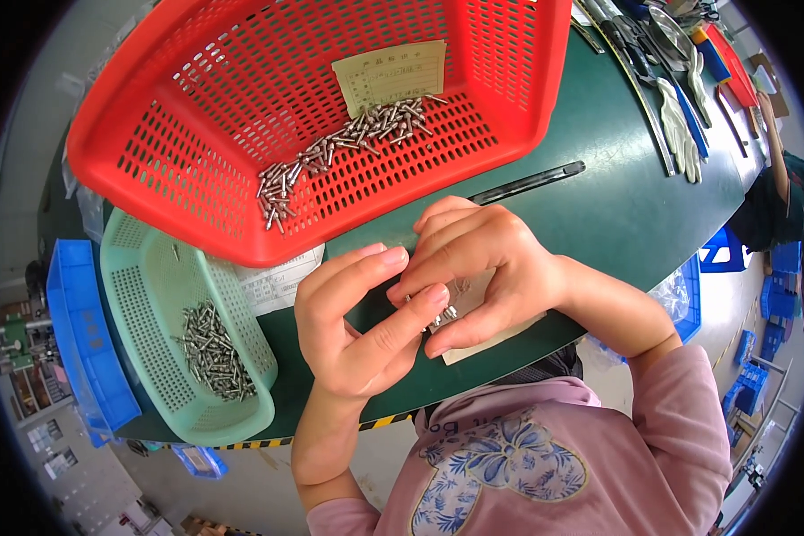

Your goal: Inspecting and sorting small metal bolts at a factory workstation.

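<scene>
My left hand and my right hand meet over the table's near edge, fingertips touching or almost so. A few small shiny metal pins show between the left thumb tip and the curled right hand, which closes around them. My left fingers are bent toward the thumb in a pinch; what sits in that pinch is mostly hidden. Beyond my hands stands a red perforated basket with many loose metal pins and a yellowish paper card inside. To the left, a pale green basket holds a pile of similar pins.
A blue bin stands at the far left. Printed paper lies by the green basket, and brownish paper under my right hand. A black bar, white gloves and tools occupy the green table. Another person is at right.
</scene>
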Demonstrator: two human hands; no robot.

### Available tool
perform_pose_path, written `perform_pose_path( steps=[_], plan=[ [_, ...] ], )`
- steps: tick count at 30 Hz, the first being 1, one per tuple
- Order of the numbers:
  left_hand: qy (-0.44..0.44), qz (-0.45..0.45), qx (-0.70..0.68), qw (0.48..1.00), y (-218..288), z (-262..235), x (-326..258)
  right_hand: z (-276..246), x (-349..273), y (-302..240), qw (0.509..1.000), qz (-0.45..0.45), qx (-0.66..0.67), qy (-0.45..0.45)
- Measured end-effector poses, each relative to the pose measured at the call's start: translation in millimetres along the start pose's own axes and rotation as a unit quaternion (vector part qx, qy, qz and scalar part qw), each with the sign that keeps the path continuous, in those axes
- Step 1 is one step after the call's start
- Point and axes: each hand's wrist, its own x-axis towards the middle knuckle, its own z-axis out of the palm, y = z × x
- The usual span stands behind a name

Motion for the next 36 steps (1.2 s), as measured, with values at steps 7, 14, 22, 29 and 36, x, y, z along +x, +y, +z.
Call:
perform_pose_path(
  steps=[7, 14, 22, 29, 36],
  plan=[
    [0.005, 0.007, -0.007, 1.000, -2.0, 1.8, -0.5, 1.0, -0.7, 1.0, 1.000, 0.004, 0.002, 0.003],
    [0.004, 0.012, -0.001, 1.000, -1.4, 1.1, 0.3, -1.6, 0.2, -0.3, 1.000, -0.001, 0.010, -0.007],
    [0.006, 0.018, -0.007, 1.000, -2.7, 1.8, -0.2, -2.5, -0.7, 0.9, 0.999, 0.004, 0.030, -0.013],
    [0.001, 0.026, -0.003, 1.000, -0.2, 1.1, 1.3, -2.6, -0.1, 1.9, 1.000, 0.009, 0.021, -0.015],
    [0.026, -0.042, 0.006, 0.999, 1.6, 6.1, -1.8, -6.5, 1.8, -0.3, 0.992, -0.061, -0.103, 0.031]
  ],
)
